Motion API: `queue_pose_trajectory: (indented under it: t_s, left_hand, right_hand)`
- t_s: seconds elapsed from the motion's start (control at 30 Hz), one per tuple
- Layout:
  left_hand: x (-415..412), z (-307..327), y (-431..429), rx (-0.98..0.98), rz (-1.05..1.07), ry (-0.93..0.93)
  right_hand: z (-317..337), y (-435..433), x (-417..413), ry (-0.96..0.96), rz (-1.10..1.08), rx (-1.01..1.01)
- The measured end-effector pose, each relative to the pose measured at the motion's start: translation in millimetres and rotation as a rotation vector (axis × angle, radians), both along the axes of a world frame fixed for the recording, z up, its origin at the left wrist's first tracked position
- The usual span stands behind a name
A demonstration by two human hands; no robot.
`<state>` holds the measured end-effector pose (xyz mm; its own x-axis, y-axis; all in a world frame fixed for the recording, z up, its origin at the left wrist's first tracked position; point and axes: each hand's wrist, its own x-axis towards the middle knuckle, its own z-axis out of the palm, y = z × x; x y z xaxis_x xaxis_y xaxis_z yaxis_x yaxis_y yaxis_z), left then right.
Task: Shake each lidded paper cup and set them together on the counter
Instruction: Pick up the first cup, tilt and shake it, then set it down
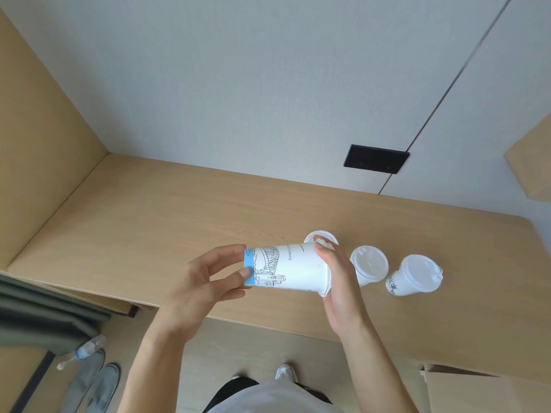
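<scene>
A tall white paper cup (293, 268) with a blue base band and a line drawing lies sideways above the wooden counter (149, 222), held between both hands. My left hand (205, 283) grips its blue bottom end. My right hand (340, 278) covers its lidded end. Three other lidded white cups stand on the counter to the right: one (323, 235) partly hidden behind the held cup and my right fingers, a second (369, 265) beside my right hand, and a third (413, 275) furthest right.
A black socket plate (376, 158) is set in the grey back wall. A wooden side panel (38, 144) closes the counter's left end. On the floor are a plastic water bottle (83, 350), grey slippers (92, 383) and a cardboard box (483, 391).
</scene>
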<state>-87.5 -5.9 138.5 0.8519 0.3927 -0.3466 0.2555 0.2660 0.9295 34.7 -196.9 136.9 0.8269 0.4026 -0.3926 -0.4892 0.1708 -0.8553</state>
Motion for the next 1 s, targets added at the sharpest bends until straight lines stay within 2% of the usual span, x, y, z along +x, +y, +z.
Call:
queue_pose_trajectory:
  t_s: [0.17,0.23,0.37,0.5,0.6,0.87,1.0]
  left_hand:
    - [5.6,0.1,-12.0,0.049,0.019,0.03]
    - [4.8,-1.4,-14.4,0.036,0.018,-0.009]
    - [4.2,-0.6,-25.4,0.022,0.043,0.05]
    - [-0.2,-3.8,-30.9,0.03,0.055,0.007]
    - [-1.3,-2.7,-30.4,-0.004,0.081,0.047]
    - [-1.5,-3.9,-4.0,0.012,0.095,0.039]
    - [-8.3,-3.0,15.7,0.028,0.062,-0.028]
  right_hand:
    - [-3.6,-9.1,6.0,-0.002,-0.002,0.011]
    - [-7.0,-14.4,10.0,-0.005,0.014,0.028]
    - [-11.9,-20.5,14.6,0.002,0.047,0.019]
    - [-15.3,-20.7,15.4,0.013,0.052,0.024]
    - [-16.3,-16.7,10.8,0.004,0.047,-0.005]
    - [-19.5,6.2,1.6,0.016,0.016,-0.031]
    - [-22.1,24.4,-6.3,0.001,-0.011,-0.09]
